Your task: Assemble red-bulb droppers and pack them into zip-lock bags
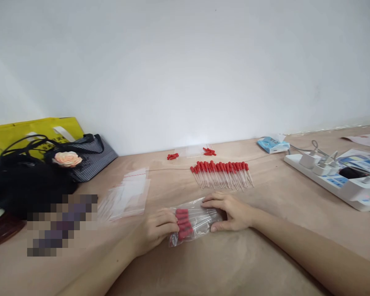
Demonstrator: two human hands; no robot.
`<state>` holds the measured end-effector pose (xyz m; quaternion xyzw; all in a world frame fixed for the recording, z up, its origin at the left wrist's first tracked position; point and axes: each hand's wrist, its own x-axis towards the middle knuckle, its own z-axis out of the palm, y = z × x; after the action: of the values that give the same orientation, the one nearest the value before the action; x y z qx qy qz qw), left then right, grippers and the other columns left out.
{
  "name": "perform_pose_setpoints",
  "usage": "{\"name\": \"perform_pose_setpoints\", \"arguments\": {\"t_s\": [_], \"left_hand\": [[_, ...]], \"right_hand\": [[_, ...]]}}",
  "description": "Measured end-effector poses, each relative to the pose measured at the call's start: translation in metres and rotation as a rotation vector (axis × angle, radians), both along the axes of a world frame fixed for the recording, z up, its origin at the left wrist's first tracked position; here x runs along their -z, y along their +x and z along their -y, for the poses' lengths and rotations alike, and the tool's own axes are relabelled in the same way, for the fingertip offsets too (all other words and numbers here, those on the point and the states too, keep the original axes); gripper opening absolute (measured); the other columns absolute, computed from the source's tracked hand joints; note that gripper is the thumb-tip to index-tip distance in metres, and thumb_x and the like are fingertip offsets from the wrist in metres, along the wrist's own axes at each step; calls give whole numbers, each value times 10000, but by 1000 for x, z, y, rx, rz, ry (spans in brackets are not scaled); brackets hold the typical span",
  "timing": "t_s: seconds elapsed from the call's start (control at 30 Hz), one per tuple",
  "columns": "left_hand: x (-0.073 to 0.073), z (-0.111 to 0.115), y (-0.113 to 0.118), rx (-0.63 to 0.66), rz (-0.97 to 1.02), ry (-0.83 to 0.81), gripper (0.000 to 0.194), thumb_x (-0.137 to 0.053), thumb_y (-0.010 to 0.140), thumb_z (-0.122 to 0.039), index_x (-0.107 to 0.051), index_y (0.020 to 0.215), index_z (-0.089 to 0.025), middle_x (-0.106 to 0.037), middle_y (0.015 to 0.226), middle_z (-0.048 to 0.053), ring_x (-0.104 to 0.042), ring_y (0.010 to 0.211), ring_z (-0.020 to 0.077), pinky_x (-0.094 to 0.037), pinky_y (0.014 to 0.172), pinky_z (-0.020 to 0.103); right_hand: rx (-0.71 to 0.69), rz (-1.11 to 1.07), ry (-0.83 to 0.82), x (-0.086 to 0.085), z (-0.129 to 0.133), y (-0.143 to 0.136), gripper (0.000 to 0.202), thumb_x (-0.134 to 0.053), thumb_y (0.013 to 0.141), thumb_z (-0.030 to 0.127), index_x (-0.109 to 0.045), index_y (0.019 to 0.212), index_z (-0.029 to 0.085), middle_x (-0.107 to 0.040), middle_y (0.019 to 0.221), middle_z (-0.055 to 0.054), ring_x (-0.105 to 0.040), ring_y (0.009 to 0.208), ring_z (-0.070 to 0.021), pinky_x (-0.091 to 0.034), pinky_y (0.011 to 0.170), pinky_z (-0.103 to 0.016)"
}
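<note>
A clear zip bag [200, 225] of glass droppers with red rubber bulbs [184, 222] lies on the table in front of me. The bulbs point left inside it and the glass tubes point right. My left hand [158, 227] grips the bag's left end, fingers closed at its edge by the bulbs. At the other end, my right hand [230, 211] holds the bag between curved fingers and thumb. Just beyond is a row of loose droppers [222, 172], bulbs toward the wall. To the left lies a fanned stack of flat zip bags [131, 195].
Small piles of red bulbs [209, 151] lie near the wall, beside a clear bag [189, 151]. A blue tissue pack [273, 144] and a white power strip [320, 174] with plugs stand right. Left are a striped bag [94, 162], a yellow bag [64, 127] and a blurred-out object [63, 226].
</note>
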<state>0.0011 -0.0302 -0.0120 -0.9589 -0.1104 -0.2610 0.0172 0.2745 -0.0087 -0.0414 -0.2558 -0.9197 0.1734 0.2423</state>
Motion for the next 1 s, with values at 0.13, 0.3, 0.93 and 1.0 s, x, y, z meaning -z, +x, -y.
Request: {"name": "perform_pose_setpoints", "arguments": {"t_s": [0.13, 0.3, 0.93, 1.0], "left_hand": [[-9, 10, -6, -133, -85, 90, 304, -297, 919, -154, -546, 745, -158, -585, 690, 35, -520, 636, 122, -428, 595, 235], [-14, 13, -21, -215, -207, 231, 288, -299, 912, -133, -564, 804, -168, -586, 704, 15, -511, 606, 104, -399, 543, 195], [-17, -102, -29, -749, -325, 12, 249, -404, 842, -340, -540, 964, -171, -574, 933, 78, -563, 831, 189, -440, 729, 286], [-18, -92, -45, -817, -225, 7, 321, -419, 816, -415, -534, 1000, -178, -577, 993, 75, -542, 919, 206, -418, 807, 305]], "right_hand": [[19, 5, 23, -1, 1, 1, 609, -564, 728, 499, -457, 1227, 167, -476, 1210, -128, -454, 1091, -239, -378, 904, -389], [25, 18, 24, -1, 1, 2, 586, -542, 748, 490, -456, 1227, 164, -458, 1227, -136, -446, 1098, -251, -379, 900, -410], [54, 66, 30, -3, 2, 1, 554, -531, 743, 504, -512, 1171, 153, -503, 1166, -127, -470, 1047, -240, -383, 878, -396], [50, 60, 30, -2, 1, 1, 548, -537, 740, 501, -517, 1164, 155, -508, 1155, -125, -470, 1047, -239, -381, 877, -392]]}}
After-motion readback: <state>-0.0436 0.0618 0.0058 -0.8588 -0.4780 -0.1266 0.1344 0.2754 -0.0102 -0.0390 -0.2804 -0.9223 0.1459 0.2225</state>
